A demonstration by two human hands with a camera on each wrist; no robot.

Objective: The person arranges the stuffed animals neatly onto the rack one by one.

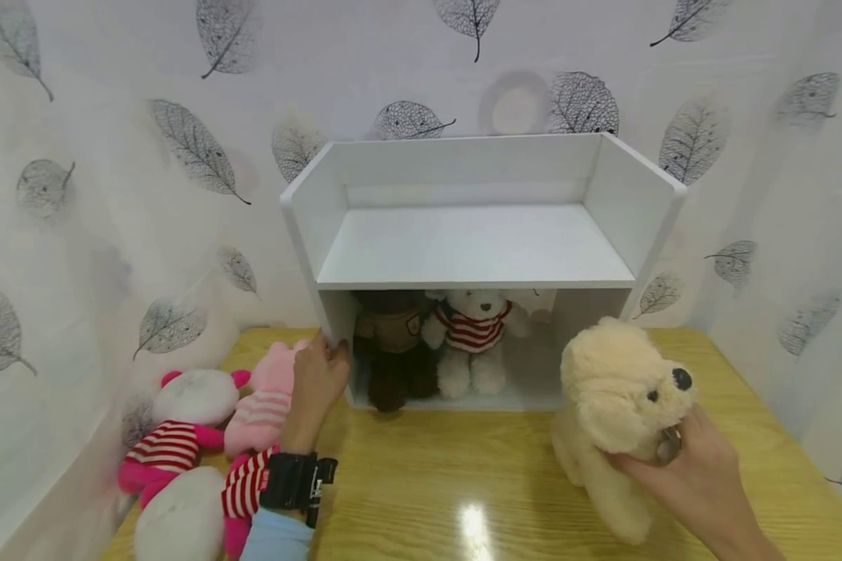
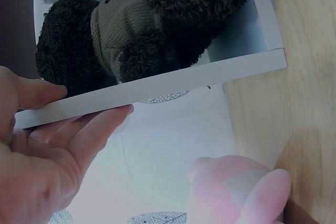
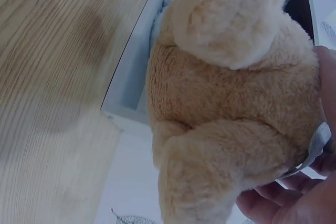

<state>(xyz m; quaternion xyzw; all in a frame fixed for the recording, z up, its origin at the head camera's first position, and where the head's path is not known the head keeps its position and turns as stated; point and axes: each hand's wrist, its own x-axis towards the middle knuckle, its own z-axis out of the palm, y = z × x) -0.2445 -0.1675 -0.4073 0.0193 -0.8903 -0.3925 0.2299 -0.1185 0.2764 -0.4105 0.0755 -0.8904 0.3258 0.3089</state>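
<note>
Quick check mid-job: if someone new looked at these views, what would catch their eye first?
Probably the cream plush dog, held in the right hand in front of the right side of the white shelf. Next, the dark brown plush and the white plush in a striped top, side by side in the lower compartment, while the left hand grips the shelf's left side panel.

Head view looks forward and down over the surface (image 1: 456,460) and whole shelf (image 1: 477,243). Left wrist view, close up, faces the shelf's side past the left hand (image 2: 50,161); right wrist view, close up, faces the dog (image 3: 226,98). All three include the shelf.
</note>
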